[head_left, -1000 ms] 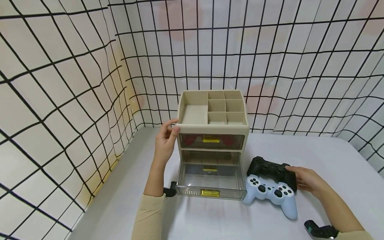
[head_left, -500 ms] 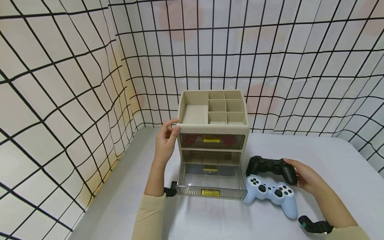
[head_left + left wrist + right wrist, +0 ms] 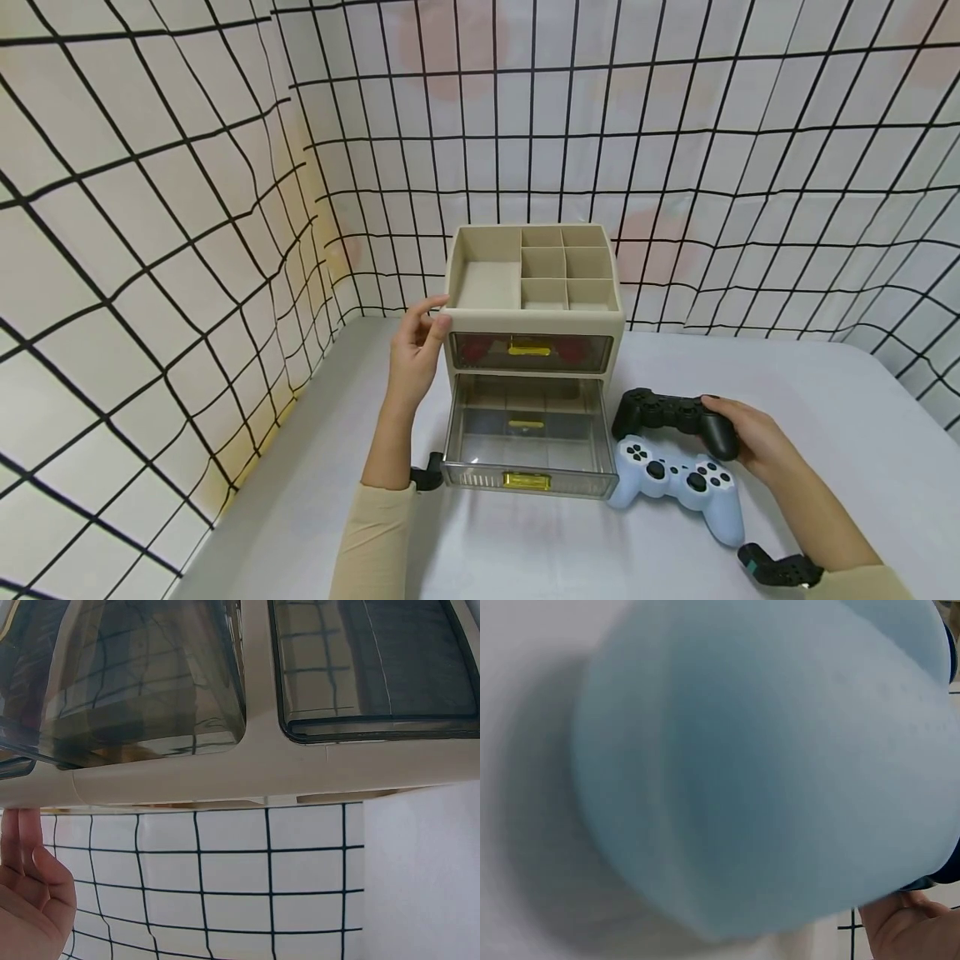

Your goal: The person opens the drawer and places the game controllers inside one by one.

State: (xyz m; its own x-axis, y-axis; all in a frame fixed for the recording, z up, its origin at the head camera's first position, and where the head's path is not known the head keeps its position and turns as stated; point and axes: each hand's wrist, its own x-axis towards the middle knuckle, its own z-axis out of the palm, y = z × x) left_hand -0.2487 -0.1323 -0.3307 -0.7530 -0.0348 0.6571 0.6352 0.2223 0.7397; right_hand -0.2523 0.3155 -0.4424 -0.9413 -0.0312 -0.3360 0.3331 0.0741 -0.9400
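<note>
A beige desktop drawer organizer (image 3: 525,323) stands mid-table in the head view, its lower clear drawer (image 3: 480,479) pulled out and its upper drawer (image 3: 480,354) closed. My left hand (image 3: 414,354) rests its fingertips at the organizer's upper left edge, the fingers fairly straight. To the right, my right hand (image 3: 753,437) grips the right handle of a black game controller (image 3: 667,411), fingers partly hidden behind it. A light blue game controller (image 3: 686,477) lies just in front of the black one, near the drawer's right corner. Its handle (image 3: 765,772) fills most of the right wrist view.
Open compartments (image 3: 565,262) form the organizer's top. Dark red shapes show through the upper drawer front. A white wall with a black grid (image 3: 675,158) runs behind and along the left of the white table (image 3: 832,392). Black wrist cameras (image 3: 780,567) are strapped on both wrists.
My right hand has shifted left and slightly away from me, turning the black controller's right handle upward beside the blue one. My left hand and the organizer have stayed in place.
</note>
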